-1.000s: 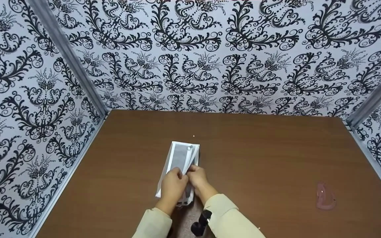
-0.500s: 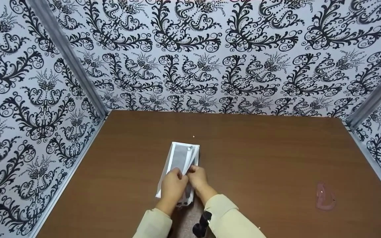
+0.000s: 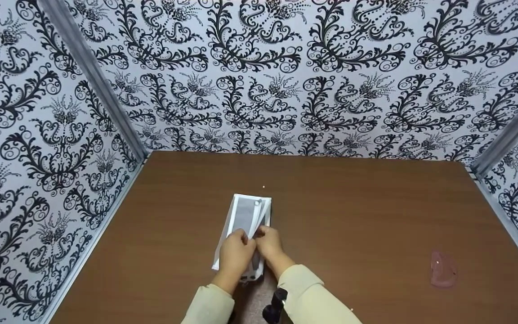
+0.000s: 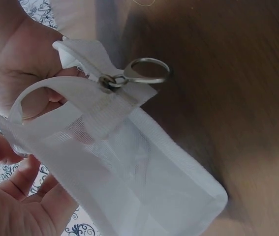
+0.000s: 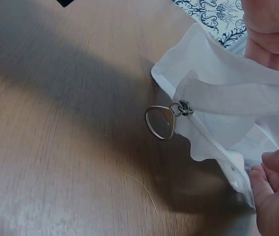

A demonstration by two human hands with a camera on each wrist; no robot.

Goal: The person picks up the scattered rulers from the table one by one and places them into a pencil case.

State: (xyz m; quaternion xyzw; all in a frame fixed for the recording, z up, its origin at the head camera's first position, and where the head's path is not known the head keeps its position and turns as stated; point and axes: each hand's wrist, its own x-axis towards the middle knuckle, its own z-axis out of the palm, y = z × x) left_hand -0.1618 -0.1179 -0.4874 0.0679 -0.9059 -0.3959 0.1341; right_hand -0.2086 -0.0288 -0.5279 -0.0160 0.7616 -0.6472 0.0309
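A white mesh zip pouch (image 3: pixel 242 217) lies lengthwise before me, its long white-bordered panel on the left. My left hand (image 3: pixel 236 252) pinches the fabric along one side of the zip opening. Close beside it, my right hand (image 3: pixel 269 244) grips the opposite edge between thumb and fingers. Between the hands the zip is parted, and its two toothed strips (image 5: pixel 222 153) meet at a metal slider (image 5: pixel 184 108). From that slider hangs a metal ring (image 4: pixel 135 77), at the end farther from my hands. Part of the pouch's near half is hidden under my left hand.
The brown wooden table (image 3: pixel 353 211) runs back to a patterned wall (image 3: pixel 353 103). A reddish see-through object (image 3: pixel 443 272) lies at the far right. One thin pale thread (image 5: pixel 143 187) rests on the wood near the pouch. A black device (image 3: pixel 274 308) sits at my right sleeve.
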